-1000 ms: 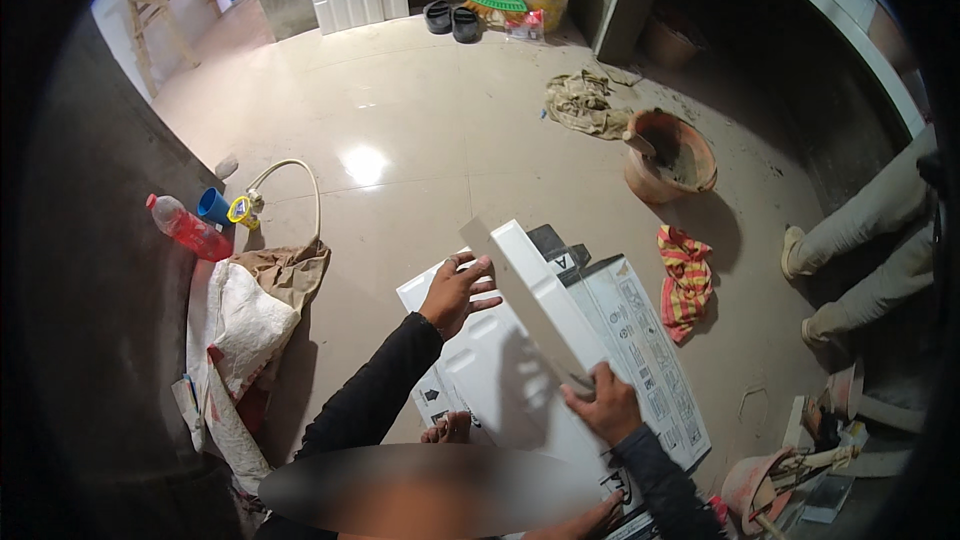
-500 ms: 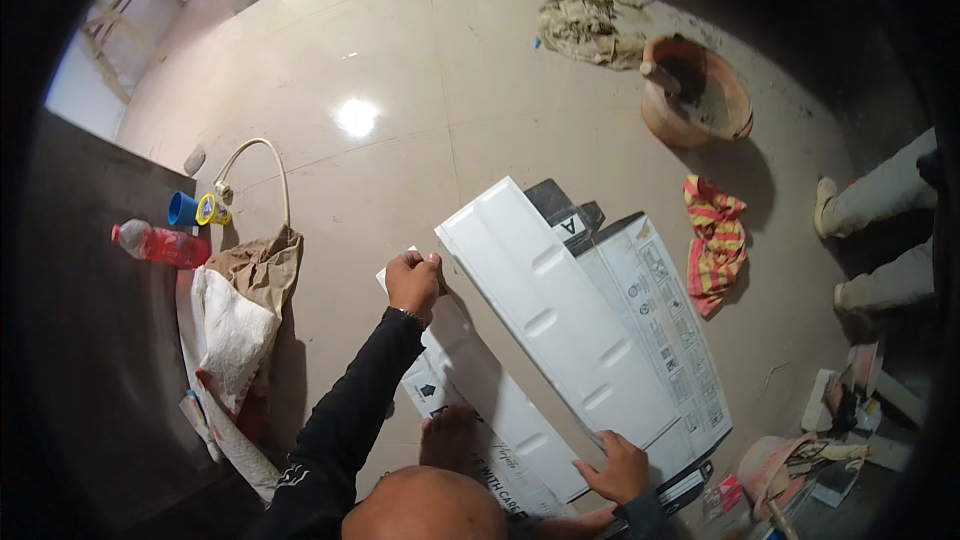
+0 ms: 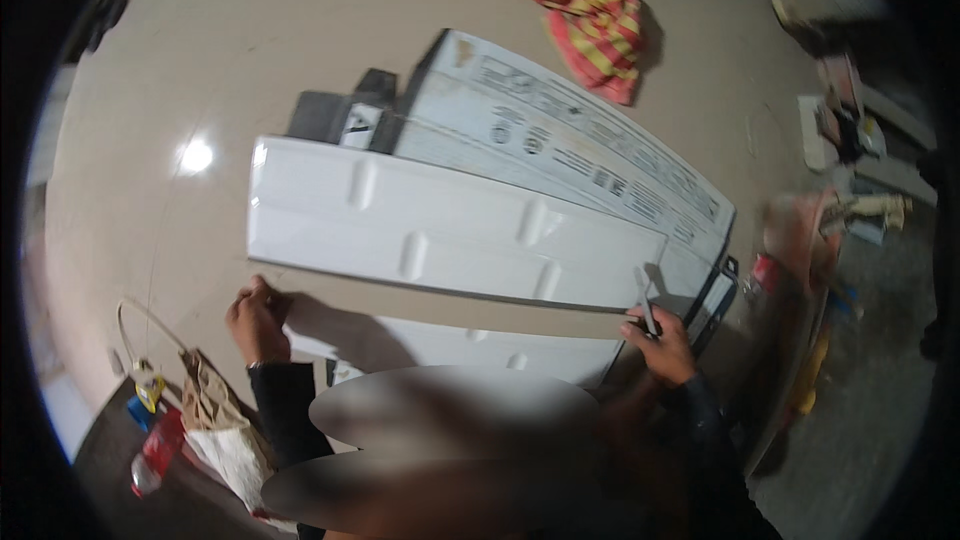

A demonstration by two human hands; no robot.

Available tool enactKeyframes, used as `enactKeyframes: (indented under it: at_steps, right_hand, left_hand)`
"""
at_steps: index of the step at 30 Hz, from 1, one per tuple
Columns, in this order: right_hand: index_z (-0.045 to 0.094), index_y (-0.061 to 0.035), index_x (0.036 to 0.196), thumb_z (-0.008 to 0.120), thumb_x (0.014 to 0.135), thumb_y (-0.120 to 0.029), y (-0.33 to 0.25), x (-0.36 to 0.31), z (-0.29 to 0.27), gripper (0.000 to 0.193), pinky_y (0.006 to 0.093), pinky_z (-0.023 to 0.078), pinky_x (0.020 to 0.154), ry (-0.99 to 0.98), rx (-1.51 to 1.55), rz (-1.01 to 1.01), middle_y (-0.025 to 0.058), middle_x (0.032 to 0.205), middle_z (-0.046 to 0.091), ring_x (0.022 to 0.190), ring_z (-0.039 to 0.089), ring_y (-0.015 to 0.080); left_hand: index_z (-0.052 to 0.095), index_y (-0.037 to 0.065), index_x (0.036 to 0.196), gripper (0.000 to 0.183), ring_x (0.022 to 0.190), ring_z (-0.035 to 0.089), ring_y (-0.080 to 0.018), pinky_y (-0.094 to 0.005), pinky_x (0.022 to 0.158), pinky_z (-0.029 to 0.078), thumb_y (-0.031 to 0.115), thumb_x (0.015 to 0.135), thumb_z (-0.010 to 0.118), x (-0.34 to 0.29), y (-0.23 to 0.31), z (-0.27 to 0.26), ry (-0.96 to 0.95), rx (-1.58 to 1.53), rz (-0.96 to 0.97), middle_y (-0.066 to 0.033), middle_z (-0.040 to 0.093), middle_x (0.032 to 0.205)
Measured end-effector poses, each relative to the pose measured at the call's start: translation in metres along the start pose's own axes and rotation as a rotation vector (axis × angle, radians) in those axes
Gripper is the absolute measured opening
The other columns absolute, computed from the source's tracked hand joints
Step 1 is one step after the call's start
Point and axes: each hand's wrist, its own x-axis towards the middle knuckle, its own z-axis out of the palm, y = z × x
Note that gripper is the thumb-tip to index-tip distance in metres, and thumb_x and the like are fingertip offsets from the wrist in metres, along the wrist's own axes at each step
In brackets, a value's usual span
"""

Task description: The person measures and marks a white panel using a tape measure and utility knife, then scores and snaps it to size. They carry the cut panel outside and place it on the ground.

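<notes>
A long white panel (image 3: 480, 220) with oblong raised ribs lies on a flattened printed cardboard box (image 3: 590, 150) and the tiled floor. Nearer me is a narrower white strip (image 3: 470, 345), parted from the panel by a band of floor. My left hand (image 3: 258, 325) is closed beside the strip's left end; what its fingers hold, if anything, is hidden. My right hand (image 3: 660, 345) grips a slim grey tool (image 3: 645, 302) with a forked-looking tip, at the panel's right end. Blurred patches cover the area closest to me.
Beyond the box lies a red-and-yellow striped cloth (image 3: 585, 20). At lower left are a red bottle (image 3: 160, 445), a pale sack (image 3: 230, 460) and a yellow cup (image 3: 148, 385). A bucket (image 3: 795, 225) with tools stands right; another person's foot (image 3: 795, 12) is at upper right.
The view has turned and come closer, so the panel now lies nearly crosswise. My right hand, earlier on the panel's near end with fingers apart, now holds the grey tool.
</notes>
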Motion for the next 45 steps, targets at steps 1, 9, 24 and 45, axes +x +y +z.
enactKeyframes:
  at_steps: [1, 9, 24, 45]
  right_hand:
    - [0.070, 0.0016, 0.109, 0.079, 0.092, -0.020, 0.003, -0.001, 0.007, 0.029, 0.0327, 0.054, 0.083, 0.023, 0.077, 0.004, 0.0101, 0.092, 0.071, 0.085, 0.067, 0.0168]
    - [0.070, 0.0008, 0.106, 0.084, 0.084, -0.009, 0.013, -0.025, 0.042, 0.028, 0.0316, 0.054, 0.088, 0.326, 0.366, 0.285, 0.0076, 0.101, 0.072, 0.097, 0.067, 0.0162]
    - [0.080, -0.0081, 0.099, 0.083, 0.083, -0.029, -0.012, -0.037, 0.047, 0.026, 0.0426, 0.040, 0.105, 0.539, -0.144, 0.315, 0.0071, 0.090, 0.076, 0.096, 0.068, 0.0259]
    - [0.081, -0.0053, 0.101, 0.079, 0.089, -0.021, 0.009, -0.037, 0.068, 0.020, 0.0408, 0.046, 0.100, 0.774, -0.154, 0.259, 0.0142, 0.096, 0.067, 0.104, 0.062, 0.0306]
  left_hand:
    - [0.061, 0.004, 0.076, 0.026, 0.064, 0.059, -0.0169, -0.0343, 0.062, 0.056, 0.013, 0.099, 0.067, -0.002, 0.005, -0.001, -0.037, 0.028, 0.013, -0.0046, 0.060, 0.073]
    - [0.067, 0.004, 0.085, 0.023, 0.069, 0.069, -0.0194, -0.0340, 0.067, 0.061, 0.022, 0.100, 0.066, 0.001, 0.030, -0.009, -0.177, 0.280, -0.086, -0.0082, 0.067, 0.079]
    - [0.070, -0.004, 0.122, 0.040, 0.098, 0.071, -0.0261, -0.0387, 0.088, 0.055, 0.026, 0.095, 0.074, 0.038, 0.048, -0.021, -0.179, 1.066, 0.585, -0.0169, 0.074, 0.106]
    - [0.069, -0.005, 0.130, 0.043, 0.097, 0.070, -0.0210, -0.0332, 0.088, 0.054, 0.020, 0.095, 0.073, 0.029, 0.050, -0.020, -0.339, 0.819, 0.463, -0.0136, 0.074, 0.106]
